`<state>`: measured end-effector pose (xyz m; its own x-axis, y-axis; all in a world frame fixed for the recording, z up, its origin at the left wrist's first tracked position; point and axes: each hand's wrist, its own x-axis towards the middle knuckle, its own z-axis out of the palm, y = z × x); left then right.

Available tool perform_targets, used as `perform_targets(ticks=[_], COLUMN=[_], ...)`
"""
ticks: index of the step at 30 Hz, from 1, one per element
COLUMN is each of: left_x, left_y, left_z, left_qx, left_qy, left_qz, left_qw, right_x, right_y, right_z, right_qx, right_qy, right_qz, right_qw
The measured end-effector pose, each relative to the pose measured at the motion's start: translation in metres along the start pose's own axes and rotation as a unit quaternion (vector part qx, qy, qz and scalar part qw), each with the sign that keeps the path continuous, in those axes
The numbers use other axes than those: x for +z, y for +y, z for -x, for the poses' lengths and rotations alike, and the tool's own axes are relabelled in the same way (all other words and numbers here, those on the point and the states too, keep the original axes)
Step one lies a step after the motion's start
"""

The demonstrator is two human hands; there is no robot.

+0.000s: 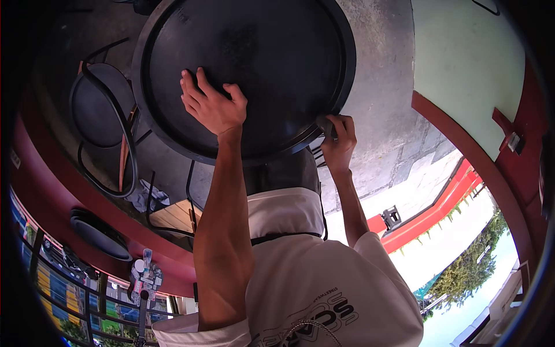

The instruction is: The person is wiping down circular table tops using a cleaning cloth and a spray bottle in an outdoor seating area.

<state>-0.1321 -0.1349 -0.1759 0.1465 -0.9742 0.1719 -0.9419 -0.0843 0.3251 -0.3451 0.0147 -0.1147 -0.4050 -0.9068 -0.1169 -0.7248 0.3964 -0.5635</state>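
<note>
A large round black tabletop point(277, 56) with a raised, grooved rim lies before me, above my lap. My left hand point(214, 102) rests on its flat face, fingers spread, holding nothing. At the near right rim, my right hand point(340, 141) grips a small dark block point(324, 126). The block sits against the rim. Part of it is hidden by my fingers, so I cannot tell exactly what it is. Faint scuffs and dull patches show on the black surface.
To the left, a chair with a bent black metal frame point(133, 162) has a round black seat point(102, 106). A crumpled cloth point(149, 197) and a wooden panel point(173, 217) lie nearby. Round black discs point(102, 234) rest by the red ledge point(158, 258). Concrete floor point(381, 86) extends right.
</note>
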Motion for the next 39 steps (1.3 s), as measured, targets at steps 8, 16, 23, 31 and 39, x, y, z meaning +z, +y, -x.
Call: perform_targets(ticks=[8,16,23,31,39], left_x=[-0.001,-0.001,-0.003,-0.002,-0.004], left_y=[-0.001,0.000,0.001,0.004,0.004], left_z=[0.001,0.001,0.001,0.001,0.003], left_qx=[-0.005,-0.020,-0.038,-0.053,-0.085], left_qy=[-0.005,-0.012,-0.029,-0.038,-0.065], left_qz=[-0.009,0.000,-0.007,-0.007,-0.003], left_qw=[1.000,1.000,0.999,0.998,0.994], right_x=[-0.012,-0.010,-0.054,-0.041,-0.016], right_y=[0.005,-0.038,0.014,0.006,-0.052], right_z=[-0.172,-0.262,-0.127,-0.177,-0.295], right_qx=[-0.192,-0.284,-0.121,-0.157,-0.297], right_qy=[0.030,-0.050,-0.099,-0.124,-0.207], right_qz=[0.043,0.032,0.013,0.057,0.081], right_qw=[0.980,0.957,0.988,0.978,0.929])
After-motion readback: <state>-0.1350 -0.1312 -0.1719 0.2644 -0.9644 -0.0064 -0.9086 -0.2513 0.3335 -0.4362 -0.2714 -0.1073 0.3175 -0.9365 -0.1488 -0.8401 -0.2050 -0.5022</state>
